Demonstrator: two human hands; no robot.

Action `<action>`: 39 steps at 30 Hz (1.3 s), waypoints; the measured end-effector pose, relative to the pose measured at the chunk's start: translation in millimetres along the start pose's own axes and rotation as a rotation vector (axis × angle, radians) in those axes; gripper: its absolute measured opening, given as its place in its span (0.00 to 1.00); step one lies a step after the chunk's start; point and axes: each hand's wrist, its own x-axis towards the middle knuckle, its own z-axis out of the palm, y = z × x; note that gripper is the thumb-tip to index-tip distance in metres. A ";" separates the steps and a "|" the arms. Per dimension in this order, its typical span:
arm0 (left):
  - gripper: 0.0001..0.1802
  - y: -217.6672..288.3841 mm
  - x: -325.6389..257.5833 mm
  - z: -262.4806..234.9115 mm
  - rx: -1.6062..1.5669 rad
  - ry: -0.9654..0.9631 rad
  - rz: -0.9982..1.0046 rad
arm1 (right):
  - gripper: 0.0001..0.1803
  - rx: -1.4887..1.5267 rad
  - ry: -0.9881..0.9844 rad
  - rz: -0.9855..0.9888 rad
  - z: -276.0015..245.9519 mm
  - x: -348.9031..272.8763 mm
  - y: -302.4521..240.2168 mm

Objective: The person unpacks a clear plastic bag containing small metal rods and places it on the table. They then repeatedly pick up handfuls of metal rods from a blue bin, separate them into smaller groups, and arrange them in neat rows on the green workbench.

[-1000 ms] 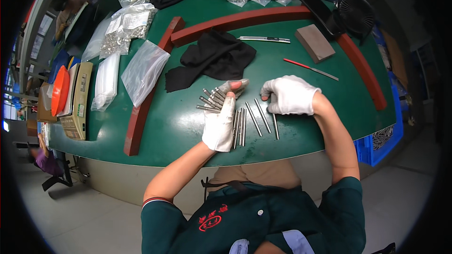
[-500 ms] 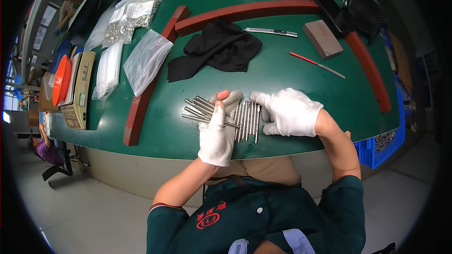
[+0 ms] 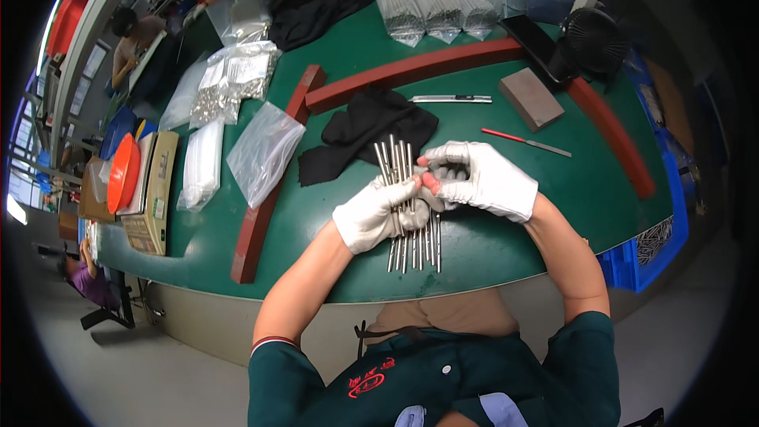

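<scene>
My left hand, in a white glove with bare fingertips, is closed around a bundle of thin metal rods. Their far ends fan out slightly beyond the fingers. My right hand, gloved the same way, meets the left at the bundle's right side. Its thumb and index finger are bent together; whatever lies between them is hidden. Beneath both hands a row of loose metal rods lies side by side on the green table, partly covered by the left hand. A black cloth lies crumpled just beyond the bundle.
Red-brown bars border the work area. Inside them are a utility knife, a red-handled file and a grey-brown block. Plastic bags lie left; bags of rods stand at the back. A blue bin sits right.
My left hand has turned the rod bundle so it points away from me and moved it right. My right hand has come off the table row to the bundle. The view has shifted.
</scene>
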 end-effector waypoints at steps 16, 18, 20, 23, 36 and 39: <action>0.17 -13.0 17.9 -5.3 0.135 -0.295 -0.041 | 0.07 0.196 0.130 0.107 9.2 6.3 6.4; 0.20 -11.7 18.1 -11.4 0.097 -0.320 -0.057 | 0.07 0.172 0.184 0.056 5.2 3.3 0.3; 0.22 -11.7 15.6 -10.8 0.010 -0.276 -0.066 | 0.08 -0.116 0.269 -0.181 -5.8 -7.1 -8.6; 0.24 -4.9 10.8 -9.2 0.050 -0.222 -0.015 | 0.07 -0.646 0.384 -0.503 -4.9 -35.9 -18.5; 0.19 -0.7 -0.5 -16.9 0.041 -0.358 0.050 | 0.13 -0.911 -0.246 -0.397 34.6 -54.3 0.0; 0.18 -0.3 -3.0 -14.8 0.006 -0.411 0.026 | 0.10 -0.678 0.152 -0.325 5.3 -28.3 -33.6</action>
